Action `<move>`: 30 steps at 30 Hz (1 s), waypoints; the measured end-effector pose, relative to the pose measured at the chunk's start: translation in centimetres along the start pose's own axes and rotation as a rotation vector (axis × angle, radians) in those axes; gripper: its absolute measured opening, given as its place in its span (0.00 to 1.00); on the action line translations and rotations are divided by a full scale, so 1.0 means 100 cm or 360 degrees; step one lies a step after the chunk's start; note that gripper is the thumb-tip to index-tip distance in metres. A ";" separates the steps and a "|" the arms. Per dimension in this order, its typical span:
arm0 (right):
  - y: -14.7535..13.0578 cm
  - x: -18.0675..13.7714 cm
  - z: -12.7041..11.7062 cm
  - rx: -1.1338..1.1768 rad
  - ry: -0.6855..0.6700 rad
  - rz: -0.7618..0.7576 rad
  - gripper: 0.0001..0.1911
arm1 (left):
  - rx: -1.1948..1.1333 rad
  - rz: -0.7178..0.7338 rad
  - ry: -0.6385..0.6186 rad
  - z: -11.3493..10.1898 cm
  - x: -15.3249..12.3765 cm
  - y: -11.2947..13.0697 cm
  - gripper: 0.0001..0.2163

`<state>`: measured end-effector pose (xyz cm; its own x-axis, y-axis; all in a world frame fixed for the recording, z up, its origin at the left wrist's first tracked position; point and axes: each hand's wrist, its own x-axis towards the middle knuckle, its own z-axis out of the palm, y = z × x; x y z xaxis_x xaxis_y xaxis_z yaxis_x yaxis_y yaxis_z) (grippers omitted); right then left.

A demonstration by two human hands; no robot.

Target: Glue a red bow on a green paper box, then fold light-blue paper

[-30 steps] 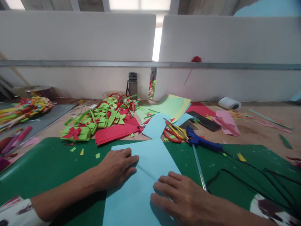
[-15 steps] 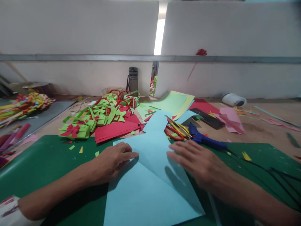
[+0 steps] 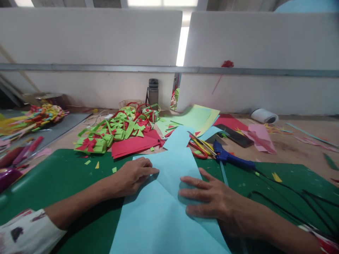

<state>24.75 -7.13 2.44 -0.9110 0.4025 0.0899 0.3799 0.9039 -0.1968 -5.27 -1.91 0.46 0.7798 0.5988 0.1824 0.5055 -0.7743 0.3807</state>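
Note:
A light blue paper sheet [image 3: 164, 211], folded over along a diagonal crease, lies on the green cutting mat [image 3: 53, 180]. My left hand [image 3: 132, 174] rests flat on the sheet's left edge, fingers stretched toward the crease. My right hand [image 3: 212, 197] lies flat on the folded flap at the right, fingers spread and pointing left. Neither hand holds anything.
Beyond the mat lie a blue glue gun [image 3: 230, 158], red and yellow scissors [image 3: 198, 146], a black phone [image 3: 233, 135], a red paper sheet [image 3: 132, 144], a heap of green and red paper bows [image 3: 116, 128], a grey bottle [image 3: 153, 91], a white roll [image 3: 263, 115], pens [image 3: 23, 151] at left.
My right hand went from the sheet's near part up toward the scissors, then came back down and left onto the flap. The left hand stayed put.

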 end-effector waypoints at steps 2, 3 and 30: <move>0.002 -0.002 0.002 0.0155 0.0061 0.0062 0.21 | -0.0179 -0.0071 -0.0019 -0.008 -0.003 0.002 0.17; 0.005 -0.003 0.003 0.0224 0.0107 0.0126 0.20 | -0.0312 -0.0137 -0.0020 -0.013 -0.004 0.002 0.17; 0.015 -0.005 -0.006 0.1802 0.0467 0.0952 0.17 | -0.1097 -0.0415 0.0014 -0.030 -0.032 0.008 0.14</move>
<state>25.85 -5.88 2.64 -0.5268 0.8419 -0.1167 0.2348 0.0121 -0.9720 -8.45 -3.82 2.87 0.6614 0.7499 0.0145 0.3251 -0.3040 0.8955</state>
